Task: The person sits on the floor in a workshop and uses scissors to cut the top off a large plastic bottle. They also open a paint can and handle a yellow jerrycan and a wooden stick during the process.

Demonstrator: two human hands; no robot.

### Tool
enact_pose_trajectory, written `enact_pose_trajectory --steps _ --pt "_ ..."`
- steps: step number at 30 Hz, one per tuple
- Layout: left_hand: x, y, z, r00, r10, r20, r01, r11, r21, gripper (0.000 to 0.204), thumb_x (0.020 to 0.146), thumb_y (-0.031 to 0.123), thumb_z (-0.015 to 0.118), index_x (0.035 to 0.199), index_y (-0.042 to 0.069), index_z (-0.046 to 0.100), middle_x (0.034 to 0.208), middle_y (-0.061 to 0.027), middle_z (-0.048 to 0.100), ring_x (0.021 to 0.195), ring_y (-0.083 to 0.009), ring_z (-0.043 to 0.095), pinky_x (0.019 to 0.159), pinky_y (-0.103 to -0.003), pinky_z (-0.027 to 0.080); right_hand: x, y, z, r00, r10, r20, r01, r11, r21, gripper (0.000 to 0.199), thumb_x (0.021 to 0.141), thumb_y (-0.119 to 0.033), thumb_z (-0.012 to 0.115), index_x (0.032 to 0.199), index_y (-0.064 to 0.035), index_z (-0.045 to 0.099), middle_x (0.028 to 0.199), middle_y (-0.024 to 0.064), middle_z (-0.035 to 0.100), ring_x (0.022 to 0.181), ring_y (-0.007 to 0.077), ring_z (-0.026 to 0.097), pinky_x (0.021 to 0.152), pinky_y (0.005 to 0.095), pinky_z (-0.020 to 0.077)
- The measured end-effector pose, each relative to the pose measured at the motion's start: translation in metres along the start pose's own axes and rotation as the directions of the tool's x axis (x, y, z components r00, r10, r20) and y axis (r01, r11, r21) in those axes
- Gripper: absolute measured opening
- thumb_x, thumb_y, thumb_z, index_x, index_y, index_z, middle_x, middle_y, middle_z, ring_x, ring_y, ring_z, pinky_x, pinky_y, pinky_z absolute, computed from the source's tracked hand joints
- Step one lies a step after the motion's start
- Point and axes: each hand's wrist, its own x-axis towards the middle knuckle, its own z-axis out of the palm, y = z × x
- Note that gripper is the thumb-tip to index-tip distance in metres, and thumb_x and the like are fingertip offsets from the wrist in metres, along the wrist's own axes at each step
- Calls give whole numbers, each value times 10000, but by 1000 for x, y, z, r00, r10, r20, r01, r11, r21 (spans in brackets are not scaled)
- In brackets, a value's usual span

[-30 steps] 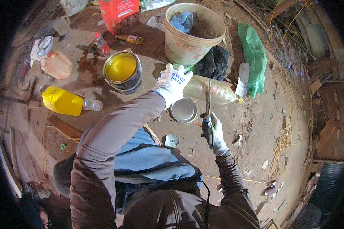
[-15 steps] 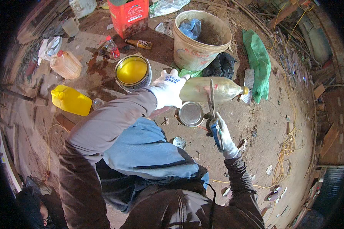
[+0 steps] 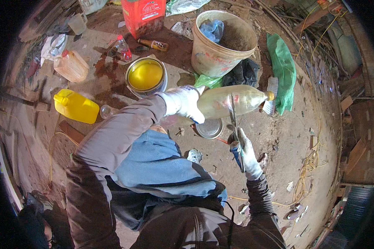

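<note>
My left hand (image 3: 183, 103), in a white glove, grips the bottom end of a clear plastic bottle (image 3: 247, 99) and holds it sideways above the ground, its orange cap pointing right. My right hand (image 3: 248, 154), also gloved, is closed on the blue handles of a pair of scissors (image 3: 233, 118). The scissor blades point up and lie across the middle of the bottle. Below the bottle a round tin lid (image 3: 209, 128) lies on the dirt floor.
An open can of yellow paint (image 3: 145, 74) stands left of the bottle, with a yellow jerrycan (image 3: 75, 106) further left. A dirty bucket (image 3: 203, 56), a green bag (image 3: 282, 68), a red container (image 3: 143, 16) and a translucent jug (image 3: 70, 65) lie around. Scrap wood lines the right edge.
Both hands stay on the bottle and the scissors. The bottle has lifted slightly off the ground and the blades have moved further across it. The view has shifted a little.
</note>
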Motion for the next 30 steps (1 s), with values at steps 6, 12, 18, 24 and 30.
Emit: enact_pose_trajectory --steps 6,12,18,24,30 --pt "-11 31 18 991 -127 -51 122 988 -94 1045 639 419 818 1461 -33 357 1240 -264 618 1134 -379 623 936 -429 508 6 -2 4 987 157 -43 -150 979 138 762 942 -568 610 1408 19 475 831 -47 508 660 51 449 593 218 418" --pt "-22 18 3 998 -48 -48 48 999 -5 1062 664 419 772 1499 -31 295 1242 -260 601 1122 -373 616 921 -426 499 3 -14 0 994 109 21 -107 992 -64 667 941 -557 607 1272 21 575 722 -72 477 578 31 434 495 209 377" --pt "-26 11 -1 997 -81 -19 82 994 72 1111 644 407 775 1529 -19 257 1257 -260 591 1130 -367 615 920 -431 502 1 -37 14 970 241 44 -240 971 -20 645 950 -532 612 1253 37 591 755 -20 548 587 46 473 509 237 406" --pt "-18 17 7 986 -72 -150 90 989 115 1045 700 347 768 1525 -33 250 1224 -263 610 1105 -376 627 908 -430 510 17 -15 10 982 181 56 -188 962 197 655 998 -433 586 1410 60 458 938 41 601 688 87 556 601 255 496" --pt "-31 11 -9 993 -80 -89 92 986 139 1126 646 403 778 1535 -23 235 1238 -257 608 1124 -369 618 925 -432 505 13 -38 8 962 251 106 -255 967 19 563 959 -502 612 1154 26 623 794 -19 595 621 85 526 551 252 449"
